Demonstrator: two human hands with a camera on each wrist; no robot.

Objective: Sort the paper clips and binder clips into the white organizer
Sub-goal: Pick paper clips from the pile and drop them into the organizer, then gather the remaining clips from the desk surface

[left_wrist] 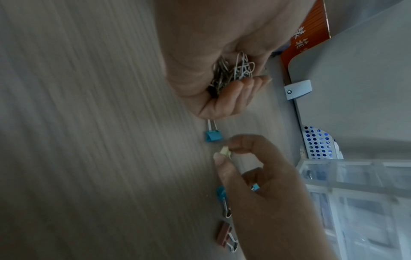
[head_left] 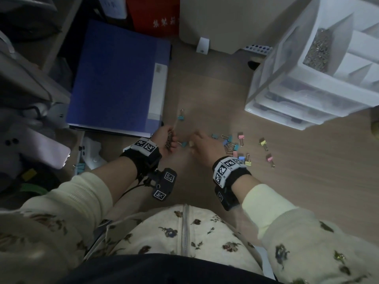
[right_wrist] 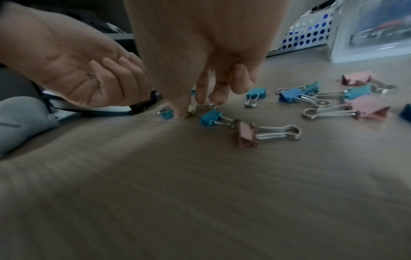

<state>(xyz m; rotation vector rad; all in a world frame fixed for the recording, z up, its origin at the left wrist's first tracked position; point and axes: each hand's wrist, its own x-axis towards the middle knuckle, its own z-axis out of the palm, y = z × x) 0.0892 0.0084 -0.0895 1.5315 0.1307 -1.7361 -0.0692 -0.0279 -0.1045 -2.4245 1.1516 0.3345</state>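
My left hand (head_left: 167, 140) is cupped round a bunch of silver paper clips (left_wrist: 231, 73), palm turned up just above the wooden table. Right beside it, my right hand (head_left: 202, 143) pinches a small yellow binder clip (left_wrist: 225, 152) between thumb and forefinger at the table surface. A teal binder clip (left_wrist: 213, 136) lies between the two hands. Several coloured binder clips (head_left: 235, 147) are scattered to the right of my right hand. The white organizer (head_left: 307, 64) stands at the back right, with a heap of paper clips (head_left: 319, 51) in one top compartment.
A blue folder (head_left: 119, 78) lies at the back left, close to my left hand. One teal binder clip (head_left: 181, 115) sits alone near its edge. A perforated white basket (right_wrist: 307, 37) stands behind the organizer. Clutter fills the left edge of the table.
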